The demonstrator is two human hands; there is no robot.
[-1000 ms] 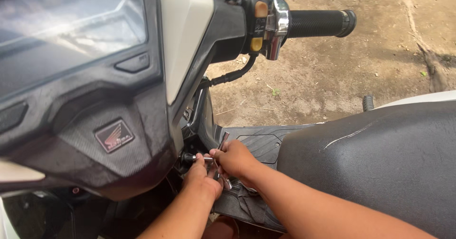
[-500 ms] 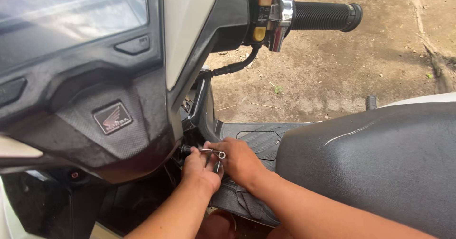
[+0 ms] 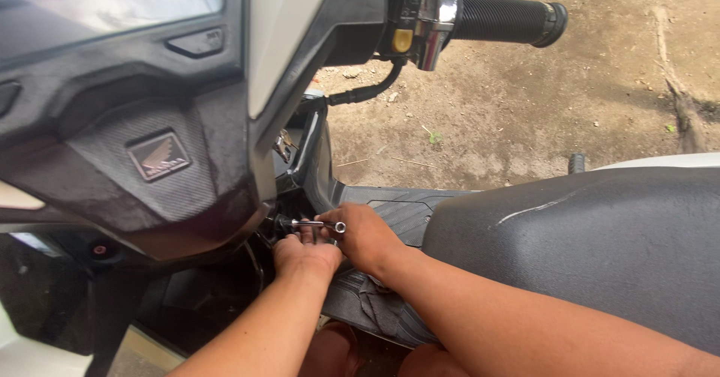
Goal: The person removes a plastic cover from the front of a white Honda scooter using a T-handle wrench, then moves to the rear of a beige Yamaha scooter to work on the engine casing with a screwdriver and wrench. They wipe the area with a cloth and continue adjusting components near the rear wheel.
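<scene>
At the left edge of the scooter, the black plastic dashboard panel (image 3: 150, 107) with its silver-rimmed badge fills the upper view, and the dark leg-shield recess lies under it. Just below the panel's lower right corner, the left hand (image 3: 304, 255) lies knuckles up, fingers curled forward into the shadowed gap beneath the panel; I cannot tell what, if anything, those fingers grip there. Directly above its knuckles lies a small shiny metal wrench (image 3: 319, 225), level, its ring end pointing right and its other end going into the dark opening under the panel. The right hand (image 3: 367, 236) sits just beside the left one, touching it, with thumb and fingers closed on the wrench's ring end. Both forearms run down to the bottom edge. Under the hands lies the black ribbed rubber floorboard (image 3: 397, 208) of the scooter. Farther right, the wide black vinyl seat (image 3: 585, 249) takes up the lower right corner. Above, at the top edge, the black rubber handlebar grip (image 3: 506, 21) juts right beside a chrome switch housing (image 3: 431, 13), over bare brown dirt ground (image 3: 525, 115).
</scene>
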